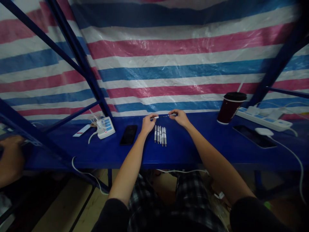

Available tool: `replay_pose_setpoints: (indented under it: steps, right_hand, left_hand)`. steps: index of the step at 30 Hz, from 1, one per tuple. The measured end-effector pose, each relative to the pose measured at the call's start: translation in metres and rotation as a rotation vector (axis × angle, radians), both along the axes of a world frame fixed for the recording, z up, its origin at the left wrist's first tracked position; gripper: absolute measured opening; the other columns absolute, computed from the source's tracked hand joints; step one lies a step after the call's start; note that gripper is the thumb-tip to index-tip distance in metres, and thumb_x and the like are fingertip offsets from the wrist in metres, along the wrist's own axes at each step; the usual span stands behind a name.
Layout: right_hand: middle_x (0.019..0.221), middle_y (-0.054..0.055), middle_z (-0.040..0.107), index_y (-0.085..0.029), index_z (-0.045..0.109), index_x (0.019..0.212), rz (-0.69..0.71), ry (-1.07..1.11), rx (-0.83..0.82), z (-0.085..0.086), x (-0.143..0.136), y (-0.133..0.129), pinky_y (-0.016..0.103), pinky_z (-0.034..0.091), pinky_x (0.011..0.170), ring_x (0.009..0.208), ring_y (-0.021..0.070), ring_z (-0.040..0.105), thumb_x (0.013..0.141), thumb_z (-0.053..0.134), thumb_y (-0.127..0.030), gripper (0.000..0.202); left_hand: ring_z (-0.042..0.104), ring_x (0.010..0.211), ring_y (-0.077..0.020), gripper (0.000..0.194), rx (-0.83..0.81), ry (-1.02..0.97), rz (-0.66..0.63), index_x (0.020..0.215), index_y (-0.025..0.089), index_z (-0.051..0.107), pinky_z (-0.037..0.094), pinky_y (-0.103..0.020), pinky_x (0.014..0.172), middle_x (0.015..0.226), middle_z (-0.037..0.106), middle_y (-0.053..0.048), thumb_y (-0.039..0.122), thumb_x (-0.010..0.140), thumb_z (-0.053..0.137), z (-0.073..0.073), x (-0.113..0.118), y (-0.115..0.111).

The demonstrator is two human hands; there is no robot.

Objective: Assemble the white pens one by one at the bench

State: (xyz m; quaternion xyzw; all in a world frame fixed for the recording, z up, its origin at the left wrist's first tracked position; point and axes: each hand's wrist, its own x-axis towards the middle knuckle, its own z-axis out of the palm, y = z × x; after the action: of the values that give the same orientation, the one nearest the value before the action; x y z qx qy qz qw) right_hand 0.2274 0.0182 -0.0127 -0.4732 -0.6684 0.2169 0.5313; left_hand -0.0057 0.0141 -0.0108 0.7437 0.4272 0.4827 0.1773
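Above the blue tabletop, near its back edge, my left hand [149,121] pinches a white pen piece [156,117]. My right hand [180,117] is closed on a greyish pen piece [173,115] level with it. A thin dark rod, like a refill [164,116], spans the space between the two pieces. Whether the pieces are fully apart is too small to tell. Just below my hands, several white-and-grey pens [160,135] lie side by side in a row, their tips pointing toward me.
Left of the pens lie a black phone [128,135] and a white power strip [106,127]. To the right stand a dark red lidded cup [228,109], another phone [253,137] with a white charger [264,131], and a long power strip [265,119]. Another person's arm [11,158] shows at far left.
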Motion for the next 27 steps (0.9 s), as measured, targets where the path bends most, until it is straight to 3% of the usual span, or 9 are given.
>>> replay_pose_setpoints:
  steps: [27]
  right_hand:
    - [0.092, 0.005, 0.079, -0.019, 0.076, 0.087, 0.066, -0.057, -0.004, -0.0018, -0.0046, -0.0020, 0.036, 0.053, 0.084, 0.084, 0.0226, 0.071, 0.067, 0.076, -0.016, 0.020]
  left_hand:
    - [0.072, 0.107, -0.0226, 0.026, -0.005, 0.055, -0.079, 0.104, 0.019, 0.078, 0.052, -0.038, 0.103, 0.112, 0.078, -0.007, 0.008, 0.087, 0.063, 0.0005, 0.0053, -0.0058]
